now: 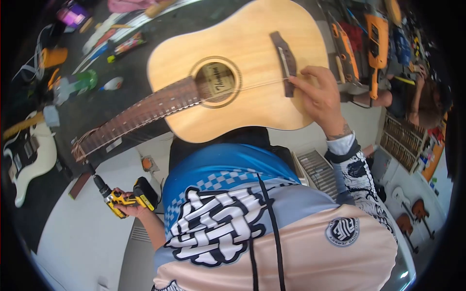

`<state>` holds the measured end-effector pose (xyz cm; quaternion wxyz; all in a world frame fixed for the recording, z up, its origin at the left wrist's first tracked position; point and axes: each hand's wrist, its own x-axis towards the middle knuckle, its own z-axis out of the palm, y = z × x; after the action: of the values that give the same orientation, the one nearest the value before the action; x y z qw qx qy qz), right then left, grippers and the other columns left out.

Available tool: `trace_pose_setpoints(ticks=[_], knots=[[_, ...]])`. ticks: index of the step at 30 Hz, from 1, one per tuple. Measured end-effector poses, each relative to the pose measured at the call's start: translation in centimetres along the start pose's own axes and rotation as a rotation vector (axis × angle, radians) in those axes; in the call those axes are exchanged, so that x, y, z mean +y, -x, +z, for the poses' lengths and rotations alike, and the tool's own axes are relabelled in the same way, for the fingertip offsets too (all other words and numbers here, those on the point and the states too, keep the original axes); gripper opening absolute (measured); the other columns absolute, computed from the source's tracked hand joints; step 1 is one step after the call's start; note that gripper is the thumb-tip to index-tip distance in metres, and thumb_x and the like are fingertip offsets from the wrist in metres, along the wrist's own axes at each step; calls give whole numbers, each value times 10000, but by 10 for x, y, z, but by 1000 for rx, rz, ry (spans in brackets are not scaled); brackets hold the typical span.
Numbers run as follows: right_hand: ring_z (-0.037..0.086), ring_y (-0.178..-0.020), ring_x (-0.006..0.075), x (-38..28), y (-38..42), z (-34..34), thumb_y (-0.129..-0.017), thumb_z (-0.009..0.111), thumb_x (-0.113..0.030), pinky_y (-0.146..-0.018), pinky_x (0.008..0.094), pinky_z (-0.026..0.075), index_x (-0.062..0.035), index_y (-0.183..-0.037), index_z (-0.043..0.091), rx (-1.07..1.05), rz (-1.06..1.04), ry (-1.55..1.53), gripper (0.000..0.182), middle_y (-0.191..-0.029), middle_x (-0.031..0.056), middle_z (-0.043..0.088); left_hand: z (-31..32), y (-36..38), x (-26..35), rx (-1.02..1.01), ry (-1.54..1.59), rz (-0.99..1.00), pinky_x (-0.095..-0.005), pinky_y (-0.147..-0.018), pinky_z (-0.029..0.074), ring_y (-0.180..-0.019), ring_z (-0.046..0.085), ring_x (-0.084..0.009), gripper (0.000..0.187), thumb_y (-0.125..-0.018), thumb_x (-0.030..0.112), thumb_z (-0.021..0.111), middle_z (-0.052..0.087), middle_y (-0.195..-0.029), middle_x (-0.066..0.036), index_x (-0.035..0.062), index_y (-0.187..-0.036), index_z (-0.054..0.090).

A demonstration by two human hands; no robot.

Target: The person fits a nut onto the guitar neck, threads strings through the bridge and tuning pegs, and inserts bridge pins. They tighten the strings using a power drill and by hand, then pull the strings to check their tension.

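Note:
An acoustic guitar (257, 43) with a pale top lies across the bench, its neck (145, 109) pointing lower left. At the dark bridge (286, 63), my right hand (320, 94) has its fingers curled, thumb and fingertips on a guitar string (257, 86) that runs past the sound hole (217, 81) along the neck. My left hand (127, 206) is wrapped around the grip of a yellow and black cordless drill (116, 201), whose front end points up at the headstock (81, 150), right at the tuner side.
A white guitar body (41, 155) lies at the left. Above it are a clear green bottle (80, 85) and scattered tools. Orange power tools (376, 41) stand at the right, near another person (422, 97). Several guitars (420, 208) are at the lower right.

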<state>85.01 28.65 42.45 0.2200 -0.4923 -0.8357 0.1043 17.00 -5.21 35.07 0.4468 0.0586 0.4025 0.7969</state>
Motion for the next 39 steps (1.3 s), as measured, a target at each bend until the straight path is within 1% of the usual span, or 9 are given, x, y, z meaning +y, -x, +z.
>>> trace_pose_setpoints(ticks=[6,7,8,10,16,26,30,31,39], knots=[[635,-1066,351,2,15,7,-775,690,65,-925,426,521,-131,-1118,786,-18,128,26,406,-1124,152,652,37,29,-23,310,-109,192,-307,-724,562,-821,626,-179,591,-1012,479,616,620,-1321,-115,56,-1406,496],[637,-1078,344,-4,17,5,-820,701,47,-935,423,521,-125,-1118,783,-39,137,62,354,-1131,152,654,24,25,-23,234,7,158,-309,-700,561,-816,631,-175,583,-1023,493,592,624,-1338,-115,76,-1423,508],[639,-1078,327,2,18,3,-860,713,21,-930,413,515,-113,-1111,778,-43,132,61,291,-1131,144,655,28,32,-22,410,-226,250,-310,-688,565,-793,637,-176,580,-1024,515,582,639,-1321,-110,91,-1417,526],[639,-1053,315,21,20,-4,-895,740,-13,-925,395,505,-85,-1135,763,-67,78,114,252,-1136,141,659,44,47,-12,412,-83,271,-295,-716,574,-788,631,-173,585,-1042,496,567,635,-1297,-136,102,-1467,488],[630,-1067,317,9,-2,-17,-944,714,-49,-930,414,496,-60,-1193,728,-45,128,62,249,-1139,135,652,102,47,70,323,-342,431,-344,-873,564,-949,644,-184,517,-1078,420,528,588,-1406,-127,108,-1485,467],[643,-1102,320,-111,-5,-12,-972,689,-83,-944,421,512,-83,-1231,726,-25,159,185,262,-1170,141,653,124,-117,152,10,-607,533,-340,-914,554,-1009,640,-181,506,-1007,301,679,589,-1425,-129,62,-1425,526],[637,-1112,314,-172,-3,-6,-970,690,-84,-947,412,512,-83,-1235,726,-62,212,244,268,-1164,141,649,123,-198,146,14,-688,616,-358,-945,558,-1051,668,-198,513,-980,229,737,639,-1358,-112,59,-1420,536],[636,-1095,315,-191,-4,-5,-964,698,-82,-944,412,512,-80,-1231,727,-55,230,235,268,-1155,140,643,117,-215,144,130,-659,522,-370,-1004,557,-1145,662,-212,519,-915,166,817,665,-1243,-77,25,-1345,563],[659,-1040,310,-300,-12,21,-923,736,-57,-919,393,522,-59,-1140,746,-108,319,135,217,-1103,142,672,92,-293,103,198,-935,506,-316,-884,529,-1011,633,-149,596,-836,298,904,668,-1185,-48,9,-1274,621]])
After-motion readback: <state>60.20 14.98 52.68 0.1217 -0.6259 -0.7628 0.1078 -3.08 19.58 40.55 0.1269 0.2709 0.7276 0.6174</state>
